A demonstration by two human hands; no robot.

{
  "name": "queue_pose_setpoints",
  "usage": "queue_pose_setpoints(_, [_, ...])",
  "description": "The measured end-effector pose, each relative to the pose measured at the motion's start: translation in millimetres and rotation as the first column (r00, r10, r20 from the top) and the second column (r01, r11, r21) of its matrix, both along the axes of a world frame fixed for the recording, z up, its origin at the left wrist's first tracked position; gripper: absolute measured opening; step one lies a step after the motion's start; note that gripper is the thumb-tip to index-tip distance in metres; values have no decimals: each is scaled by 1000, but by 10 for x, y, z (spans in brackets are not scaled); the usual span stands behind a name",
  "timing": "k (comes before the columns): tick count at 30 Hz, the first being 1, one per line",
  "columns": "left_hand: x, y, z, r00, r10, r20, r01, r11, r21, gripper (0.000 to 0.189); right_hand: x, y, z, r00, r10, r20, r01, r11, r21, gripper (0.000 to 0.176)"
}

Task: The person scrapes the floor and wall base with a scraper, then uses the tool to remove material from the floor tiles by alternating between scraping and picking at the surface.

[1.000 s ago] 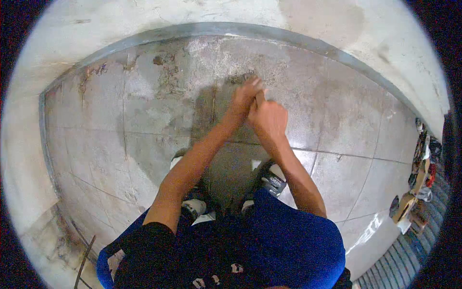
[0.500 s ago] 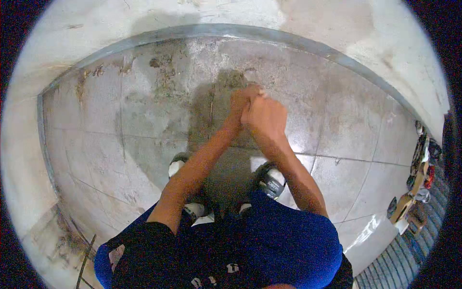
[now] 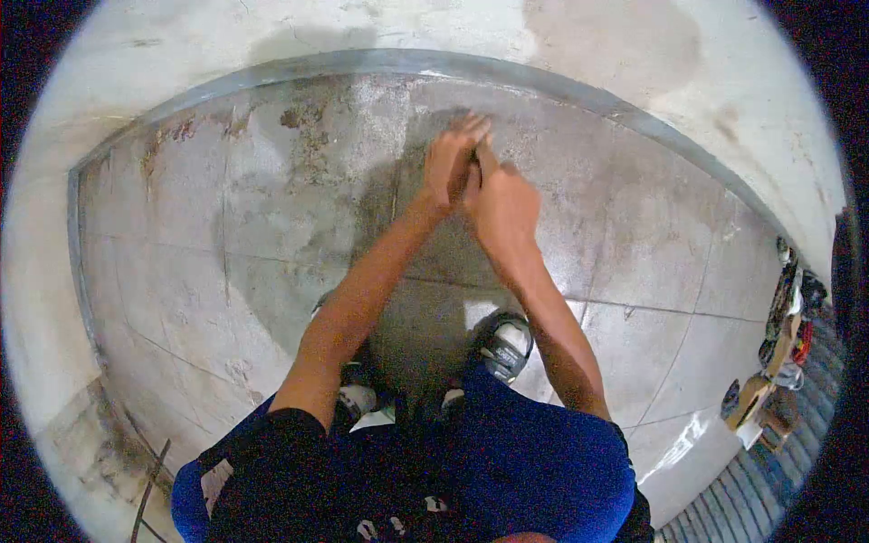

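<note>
Fingers (image 3: pixel 472 129) of the left hand (image 3: pixel 444 170) are loosely bent, those of the right hand (image 3: pixel 509 206) mostly folded; I cannot tell whether they hold anything. Right of the gray shoe (image 3: pixel 507 348) lies cardboard (image 3: pixel 751 396). Beyond the shoe, the 2 hands meet above the tiled floor (image 3: pixel 634 226); farther, gray edging (image 3: pixel 380 61) borders the pale wall (image 3: pixel 453 23).

Shows large grey rectangular floor tiles (image 3: pixel 647 244), stained and mostly matt, glossy in bright patches; a matt, blotchy cream wall (image 3: pixel 434 23); a matt blue cloth garment (image 3: pixel 548 457)
</note>
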State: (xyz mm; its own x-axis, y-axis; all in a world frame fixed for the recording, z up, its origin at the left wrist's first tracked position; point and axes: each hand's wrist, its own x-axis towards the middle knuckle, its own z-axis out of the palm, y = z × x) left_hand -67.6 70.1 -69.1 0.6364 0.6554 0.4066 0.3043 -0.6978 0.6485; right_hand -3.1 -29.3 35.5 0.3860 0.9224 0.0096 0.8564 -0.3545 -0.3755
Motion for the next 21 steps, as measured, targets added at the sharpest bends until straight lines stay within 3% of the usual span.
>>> queue_pose_setpoints(2, [26, 54, -111, 998, -15, -62, 22, 994, 103, 31, 65, 141, -160, 1000, 30, 11, -30, 1000, 8, 37])
queue_pose_setpoints(4, [82, -67, -291, 960, 53, -276, -6, 985, 171, 32, -4, 48, -231, 1000, -1, 26, 4, 995, -102, 39])
queue_pose_setpoints(7, [10, -392, -387, 972, 101, -213, -76, 989, 125, 30, -128, -249, -238, 1000, -12, 12, 15, 976, -219, 33])
queue_pose_setpoints(10, [60, -365, -698, 983, 116, -139, -77, 963, 256, 27, -125, -249, -232, 1000, -26, -12, 22, 968, -249, 30])
queue_pose_setpoints(14, [124, -321, -526, 982, 117, -149, -106, 991, 76, 27, 11, -73, -167, 999, 38, -14, -40, 974, -221, 32])
queue_pose_setpoints(17, [10, -445, -410, 993, 59, -99, -58, 998, 13, 26, -62, -176, 182, 998, 27, -55, -47, 917, -397, 29])
queue_pose_setpoints(19, [24, -449, -434, 993, 66, -97, -62, 997, 49, 25, -77, -164, 61, 1000, -5, -30, -5, 952, -307, 27])
queue_pose_setpoints(21, [114, -169, -333, 976, 21, -216, -46, 993, -109, 23, -37, -58, -46, 1000, -22, -7, 20, 976, -216, 26])
